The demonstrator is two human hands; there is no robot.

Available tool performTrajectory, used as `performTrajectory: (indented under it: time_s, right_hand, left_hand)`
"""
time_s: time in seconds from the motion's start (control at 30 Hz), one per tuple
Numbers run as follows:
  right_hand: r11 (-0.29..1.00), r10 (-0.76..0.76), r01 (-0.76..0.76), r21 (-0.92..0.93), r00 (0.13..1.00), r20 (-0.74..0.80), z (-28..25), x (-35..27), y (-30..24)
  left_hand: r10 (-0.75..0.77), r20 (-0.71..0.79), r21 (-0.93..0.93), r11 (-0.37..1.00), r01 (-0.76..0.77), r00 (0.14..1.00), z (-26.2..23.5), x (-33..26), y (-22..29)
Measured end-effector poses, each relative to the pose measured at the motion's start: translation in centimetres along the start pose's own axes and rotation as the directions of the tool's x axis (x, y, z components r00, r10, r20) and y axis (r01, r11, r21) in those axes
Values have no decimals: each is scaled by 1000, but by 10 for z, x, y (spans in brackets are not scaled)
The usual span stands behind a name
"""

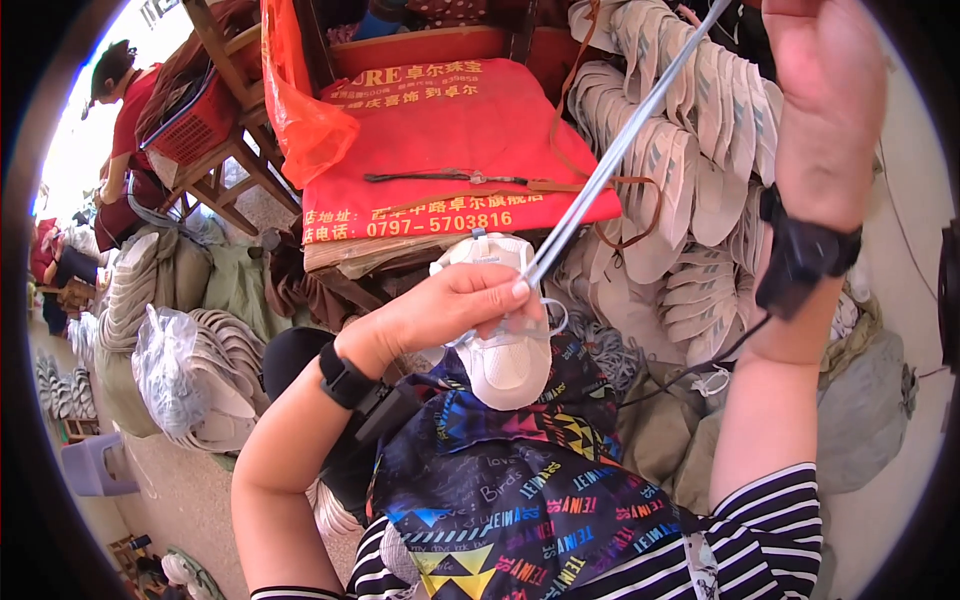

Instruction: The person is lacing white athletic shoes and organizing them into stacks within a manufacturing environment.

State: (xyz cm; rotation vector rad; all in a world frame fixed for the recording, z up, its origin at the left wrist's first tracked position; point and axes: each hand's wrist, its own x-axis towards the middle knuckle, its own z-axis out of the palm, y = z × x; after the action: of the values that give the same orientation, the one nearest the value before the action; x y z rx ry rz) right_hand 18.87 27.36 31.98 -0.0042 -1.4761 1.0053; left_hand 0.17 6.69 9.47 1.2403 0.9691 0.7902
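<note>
A pale cream shoe (506,374) rests above my apron-covered lap, its toe toward me. My left hand (470,305) lies across it, closed, with the thumb pressed on white shoelaces (610,160) at the shoe's opening. From there the laces run taut to the upper right and leave the picture at the top edge. My right hand (828,110) is raised at the upper right, near the laces' far end. Its fingers are cut off by the top edge, so their grip is hidden. A loose lace loop (556,316) curls beside the shoe.
A low wooden seat with a red printed cover (440,130) stands ahead, with a thin brown strap (590,186) across it. An orange plastic bag (305,120) hangs at its left. Stacked shoe pieces (690,130) rise on the right. A person (125,110) sits far left.
</note>
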Motion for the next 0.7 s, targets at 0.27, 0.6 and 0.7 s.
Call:
performTrajectory:
  time_s: [0.27,0.6,0.7]
  right_hand:
    - [674,399,301,-675,620,675,11,-163,59]
    - [744,561,12,-668,531,635,18,-278,75]
    - [627,778,-406,-665,373,506,15,-280,83]
  left_hand:
    - [382,-406,-229,837,-497,830,-6,-20,79]
    - [220,-543,-202,903,-380,811,-13,-10,54]
    - [209,-555,-215,899,-382,805,-12,-11,54]
